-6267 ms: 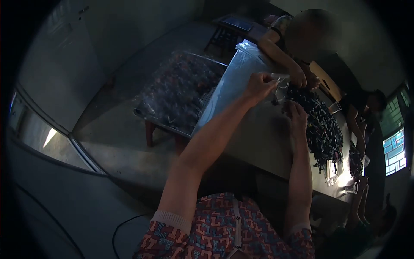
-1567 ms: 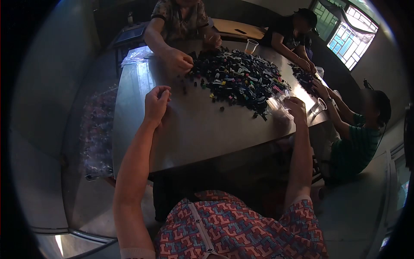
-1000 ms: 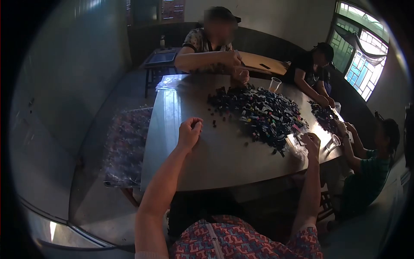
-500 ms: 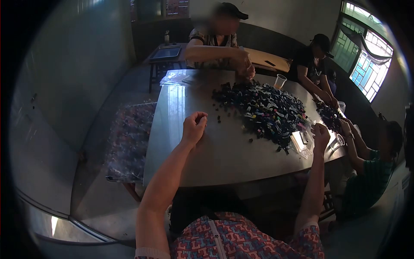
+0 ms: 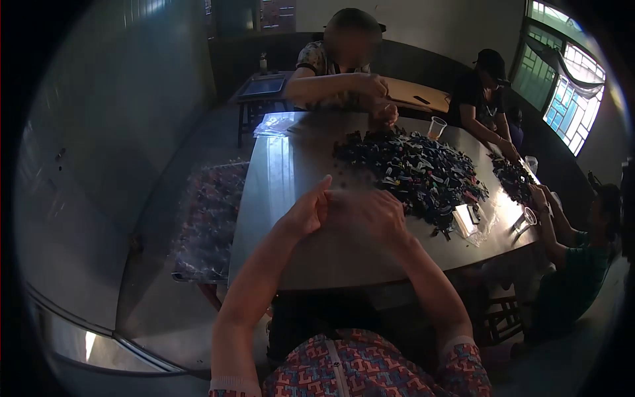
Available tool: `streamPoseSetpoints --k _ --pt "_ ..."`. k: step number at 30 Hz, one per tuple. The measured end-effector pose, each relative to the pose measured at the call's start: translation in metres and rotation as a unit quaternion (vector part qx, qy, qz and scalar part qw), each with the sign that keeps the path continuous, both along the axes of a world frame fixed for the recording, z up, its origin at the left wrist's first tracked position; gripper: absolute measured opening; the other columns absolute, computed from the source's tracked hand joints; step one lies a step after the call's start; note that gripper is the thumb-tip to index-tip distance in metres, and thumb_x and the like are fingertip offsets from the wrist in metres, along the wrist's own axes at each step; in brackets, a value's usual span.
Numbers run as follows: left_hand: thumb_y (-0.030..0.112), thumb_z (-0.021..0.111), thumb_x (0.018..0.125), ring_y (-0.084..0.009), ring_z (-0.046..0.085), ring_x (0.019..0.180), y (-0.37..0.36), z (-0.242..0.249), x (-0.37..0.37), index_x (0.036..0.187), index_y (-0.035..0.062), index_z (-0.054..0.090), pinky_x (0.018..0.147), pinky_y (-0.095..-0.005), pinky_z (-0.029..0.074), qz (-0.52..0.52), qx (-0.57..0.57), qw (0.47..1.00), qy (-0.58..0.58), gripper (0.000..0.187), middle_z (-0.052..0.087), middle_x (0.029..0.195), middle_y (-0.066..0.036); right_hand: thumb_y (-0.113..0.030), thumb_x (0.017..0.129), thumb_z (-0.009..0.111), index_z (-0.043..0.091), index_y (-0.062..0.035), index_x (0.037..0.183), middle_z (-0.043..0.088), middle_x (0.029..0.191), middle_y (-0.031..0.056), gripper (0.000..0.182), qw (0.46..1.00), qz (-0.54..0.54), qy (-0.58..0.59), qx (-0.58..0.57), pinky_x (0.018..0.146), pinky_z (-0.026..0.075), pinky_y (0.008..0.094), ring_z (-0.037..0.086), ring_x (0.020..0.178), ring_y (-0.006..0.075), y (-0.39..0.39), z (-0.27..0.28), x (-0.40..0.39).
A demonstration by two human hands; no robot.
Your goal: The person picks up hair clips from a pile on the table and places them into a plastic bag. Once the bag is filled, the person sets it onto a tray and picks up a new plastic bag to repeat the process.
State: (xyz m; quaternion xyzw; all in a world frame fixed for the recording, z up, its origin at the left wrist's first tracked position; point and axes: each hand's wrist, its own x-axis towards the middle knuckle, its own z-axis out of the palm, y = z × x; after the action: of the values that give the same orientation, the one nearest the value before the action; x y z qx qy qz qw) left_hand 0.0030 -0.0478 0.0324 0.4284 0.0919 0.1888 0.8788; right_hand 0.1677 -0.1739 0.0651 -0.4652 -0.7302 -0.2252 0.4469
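My left hand point(image 5: 308, 210) is above the near middle of the metal table, its fingers curled in and the thumb side up. My right hand point(image 5: 389, 217) has its back turned up and lies close to the left one, smeared by motion. A pale, blurred patch lies between the two hands; whether it is a thing they hold cannot be made out. Just beyond my right hand spreads a heap of small, mostly dark pieces point(image 5: 423, 165), with some white, yellow and pink ones among them.
The metal table point(image 5: 278, 255) holds clear plastic bags point(image 5: 274, 124), a plastic cup point(image 5: 436, 128), and a white packet point(image 5: 465, 220) beside clear film. A tipped cup point(image 5: 529, 216) lies near the right edge. Co-workers sit opposite and at right, by a smaller dark pile point(image 5: 512, 177).
My right hand has swung left from beside the white packet to near my left hand. My left hand has shifted slightly right and toward me. The view has tilted a little.
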Motion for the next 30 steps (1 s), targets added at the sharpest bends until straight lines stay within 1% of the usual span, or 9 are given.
streamPoseSetpoints --k 4,6,7,9,18,21,23,26,30 --pt "0.035 0.050 0.099 -0.0245 0.066 0.103 -0.003 -0.005 -0.002 0.116 -0.0003 0.064 0.096 -0.0388 0.050 0.068 0.053 0.995 0.041 0.041 0.066 0.114 -0.015 -0.012 0.077 0.071 0.066 -0.0100 0.097 0.068 0.093 0.0049 0.021 0.996 0.030 -0.045 -0.067 0.078 0.049 0.0364 0.065 0.088 0.0244 0.005 -0.023 -0.009" --pt "0.020 0.054 0.098 -0.0238 0.066 0.104 0.003 -0.008 0.001 0.115 -0.0014 0.064 0.095 -0.0371 0.052 0.092 0.097 0.989 0.059 0.029 0.067 0.114 -0.014 -0.014 0.077 0.072 0.066 -0.0099 0.099 0.068 0.096 0.0046 0.023 0.994 0.037 -0.064 -0.083 0.080 0.048 0.0361 0.065 0.091 0.0241 0.003 -0.022 -0.008" --pt "0.020 0.054 0.098 -0.0238 0.066 0.104 0.004 -0.009 0.002 0.115 -0.0014 0.064 0.095 -0.0371 0.052 0.092 0.089 0.990 0.061 0.029 0.067 0.114 -0.014 -0.014 0.076 0.072 0.066 -0.0095 0.101 0.068 0.098 0.0048 0.025 0.993 0.042 -0.068 -0.083 0.082 0.048 0.0360 0.064 0.093 0.0241 -0.001 -0.016 -0.009" --pt "0.010 0.056 0.096 -0.0229 0.066 0.102 0.006 -0.009 0.004 0.113 -0.0010 0.064 0.092 -0.0361 0.054 0.143 0.093 0.984 0.049 0.021 0.068 0.111 -0.014 -0.015 0.076 0.072 0.066 -0.0090 0.102 0.068 0.100 0.0050 0.028 0.993 0.048 -0.071 -0.085 0.083 0.047 0.0359 0.063 0.095 0.0241 -0.005 -0.017 -0.007" --pt "0.012 0.061 0.094 -0.0216 0.067 0.100 0.004 -0.005 0.004 0.109 -0.0004 0.067 0.091 -0.0366 0.055 0.203 0.095 0.973 0.053 0.020 0.069 0.109 -0.014 -0.008 0.076 0.069 0.067 -0.0065 0.102 0.068 0.096 0.0071 0.027 0.995 0.017 -0.025 -0.090 0.079 0.050 0.0364 0.063 0.089 0.0255 -0.003 -0.020 -0.002" --pt "0.011 0.063 0.093 -0.0202 0.067 0.097 0.007 -0.011 0.006 0.108 -0.0002 0.067 0.090 -0.0355 0.055 0.209 0.113 0.971 0.030 0.019 0.069 0.107 -0.013 -0.003 0.078 0.066 0.066 -0.0055 0.101 0.068 0.095 0.0089 0.023 0.997 0.006 0.035 -0.066 0.073 0.052 0.0375 0.065 0.082 0.0278 0.001 -0.018 -0.006" --pt "0.011 0.063 0.093 -0.0198 0.067 0.096 0.005 -0.010 0.006 0.109 -0.0006 0.067 0.091 -0.0351 0.055 0.212 0.126 0.969 0.026 0.020 0.069 0.106 -0.012 -0.002 0.082 0.063 0.066 -0.0047 0.102 0.067 0.095 0.0109 0.020 0.989 -0.014 0.126 -0.076 0.068 0.053 0.0392 0.066 0.077 0.0310 0.001 -0.007 -0.016" --pt "0.011 0.063 0.093 -0.0193 0.067 0.095 0.002 -0.011 0.006 0.110 -0.0017 0.066 0.091 -0.0340 0.054 0.230 0.153 0.960 0.050 0.022 0.069 0.104 -0.012 -0.006 0.086 0.062 0.066 -0.0053 0.102 0.067 0.096 0.0120 0.017 0.985 -0.017 0.149 -0.082 0.068 0.053 0.0411 0.067 0.078 0.0321 0.011 0.008 -0.024" --pt "0.013 0.065 0.092 -0.0187 0.066 0.095 0.003 -0.009 0.009 0.113 -0.0044 0.065 0.090 -0.0321 0.053 0.254 0.196 0.941 0.107 0.027 0.068 0.104 -0.013 -0.012 0.085 0.065 0.066 -0.0061 0.103 0.066 0.097 0.0112 0.019 0.985 -0.109 0.069 -0.119 0.068 0.053 0.0420 0.067 0.080 0.0318 0.025 0.016 -0.027"
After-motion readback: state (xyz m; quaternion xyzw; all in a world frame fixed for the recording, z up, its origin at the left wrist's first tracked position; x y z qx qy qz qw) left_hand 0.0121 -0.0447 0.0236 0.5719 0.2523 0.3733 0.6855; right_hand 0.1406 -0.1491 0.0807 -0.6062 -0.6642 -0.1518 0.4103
